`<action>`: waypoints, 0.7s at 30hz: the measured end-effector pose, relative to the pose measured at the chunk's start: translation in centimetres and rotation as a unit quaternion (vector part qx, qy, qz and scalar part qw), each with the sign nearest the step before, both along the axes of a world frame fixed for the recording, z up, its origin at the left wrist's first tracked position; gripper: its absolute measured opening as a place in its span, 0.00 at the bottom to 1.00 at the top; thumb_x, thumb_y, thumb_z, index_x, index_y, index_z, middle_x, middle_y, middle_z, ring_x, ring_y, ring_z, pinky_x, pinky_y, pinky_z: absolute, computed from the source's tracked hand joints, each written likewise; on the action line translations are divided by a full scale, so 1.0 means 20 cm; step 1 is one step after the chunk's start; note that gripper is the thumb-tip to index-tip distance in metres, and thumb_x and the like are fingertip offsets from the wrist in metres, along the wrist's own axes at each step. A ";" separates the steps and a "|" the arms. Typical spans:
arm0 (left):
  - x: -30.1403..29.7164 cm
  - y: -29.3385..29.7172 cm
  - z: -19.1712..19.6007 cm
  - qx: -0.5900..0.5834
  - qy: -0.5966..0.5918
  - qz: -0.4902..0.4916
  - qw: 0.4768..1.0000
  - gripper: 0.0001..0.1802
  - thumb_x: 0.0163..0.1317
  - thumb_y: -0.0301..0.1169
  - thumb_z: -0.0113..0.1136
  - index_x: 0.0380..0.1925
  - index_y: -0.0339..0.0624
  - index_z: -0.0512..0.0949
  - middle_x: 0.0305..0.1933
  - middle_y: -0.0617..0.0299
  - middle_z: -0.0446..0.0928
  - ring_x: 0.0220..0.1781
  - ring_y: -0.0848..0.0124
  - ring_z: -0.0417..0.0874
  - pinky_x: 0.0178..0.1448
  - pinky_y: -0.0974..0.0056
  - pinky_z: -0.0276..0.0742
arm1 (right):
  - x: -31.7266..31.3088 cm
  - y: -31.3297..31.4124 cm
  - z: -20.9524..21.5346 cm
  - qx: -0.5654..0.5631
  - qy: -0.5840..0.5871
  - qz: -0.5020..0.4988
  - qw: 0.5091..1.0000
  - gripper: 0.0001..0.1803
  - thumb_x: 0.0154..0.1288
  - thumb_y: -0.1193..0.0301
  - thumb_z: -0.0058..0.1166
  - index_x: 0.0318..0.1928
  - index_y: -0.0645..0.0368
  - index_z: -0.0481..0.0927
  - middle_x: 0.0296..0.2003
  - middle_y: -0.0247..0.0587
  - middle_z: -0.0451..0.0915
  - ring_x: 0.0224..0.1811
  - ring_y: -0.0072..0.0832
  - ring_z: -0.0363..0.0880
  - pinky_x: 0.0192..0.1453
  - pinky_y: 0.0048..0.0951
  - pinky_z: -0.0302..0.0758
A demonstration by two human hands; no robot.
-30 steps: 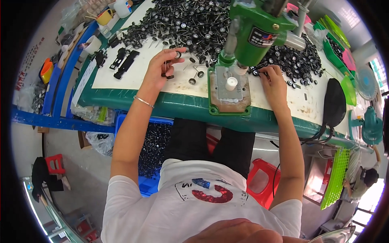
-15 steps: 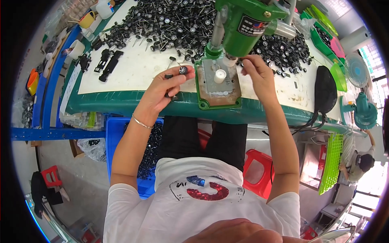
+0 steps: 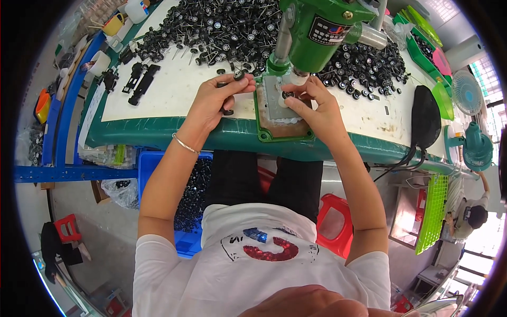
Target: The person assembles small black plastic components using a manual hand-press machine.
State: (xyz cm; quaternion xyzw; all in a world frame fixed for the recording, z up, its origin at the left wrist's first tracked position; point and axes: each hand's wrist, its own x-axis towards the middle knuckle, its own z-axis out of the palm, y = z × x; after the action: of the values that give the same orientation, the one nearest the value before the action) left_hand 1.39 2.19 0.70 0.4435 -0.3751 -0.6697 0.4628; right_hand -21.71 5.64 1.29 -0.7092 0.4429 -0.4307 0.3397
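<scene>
Right hand (image 3: 317, 103): thumb and fingers pinched around a small black wheel (image 3: 288, 95), held just above or on the plate (image 3: 273, 108) of a green bench press (image 3: 315, 45); whether the wheel is seated there cannot be told. Left hand (image 3: 219, 95), just left of the plate, grips a second wheel (image 3: 239, 75) between thumb and fingertips, with another wheel (image 3: 227, 112) showing below the palm.

Under both hands spreads a white worktop (image 3: 171, 100) with a dark green edge (image 3: 174, 128) nearest the body, stained and scuffed to the right of the right hand. Beyond the left hand lies a broad heap of black wheels on metal axles (image 3: 227, 34); a smaller wheel heap (image 3: 364, 66) lies beyond and right of the right hand. Well left of the left hand are black chassis parts (image 3: 143, 85), then a blue rack (image 3: 66, 113).

Below the left forearm, a blue bin (image 3: 149, 171) of small dark parts stands above a grey floor (image 3: 119, 216). Below the right forearm is a red stool (image 3: 338, 224). Far right of the right hand are a fan (image 3: 467, 91), a bright green crate (image 3: 433, 214) and another person (image 3: 466, 219).
</scene>
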 end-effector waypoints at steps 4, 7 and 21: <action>-0.04 0.03 0.03 -0.065 -0.053 -0.007 0.996 0.13 0.55 0.28 0.69 0.36 0.32 0.80 0.31 0.58 0.83 0.23 0.84 0.75 0.19 0.80 0.55 | 0.00 -0.02 0.00 0.082 -0.037 -0.004 0.996 0.15 0.58 0.70 0.61 0.46 0.58 0.82 0.45 0.35 0.72 0.44 0.25 0.74 0.51 0.27 0.71; -0.09 0.05 0.06 -0.112 -0.103 -0.023 0.988 0.10 0.55 0.26 0.67 0.36 0.34 0.82 0.28 0.58 0.83 0.17 0.86 0.70 0.16 0.78 0.54 | -0.02 -0.04 -0.04 0.082 -0.046 -0.001 0.996 0.20 0.57 0.69 0.63 0.50 0.60 0.79 0.46 0.34 0.72 0.45 0.24 0.74 0.52 0.26 0.72; -0.29 0.04 0.06 -0.279 -0.119 -0.047 0.952 0.09 0.51 0.27 0.70 0.31 0.33 0.84 0.29 0.65 0.81 0.29 0.80 0.77 0.37 0.73 0.73 | -0.28 -0.19 0.28 0.052 -0.268 -0.117 0.955 0.16 0.68 0.68 0.51 0.51 0.64 0.78 0.44 0.34 0.80 0.37 0.18 0.77 0.39 0.20 0.74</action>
State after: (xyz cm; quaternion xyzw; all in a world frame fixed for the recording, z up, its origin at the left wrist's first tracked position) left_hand -4.34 2.96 1.95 0.3554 -0.6192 -0.5018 0.4884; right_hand -27.40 1.74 6.79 -0.4919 0.4370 -0.6181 0.4301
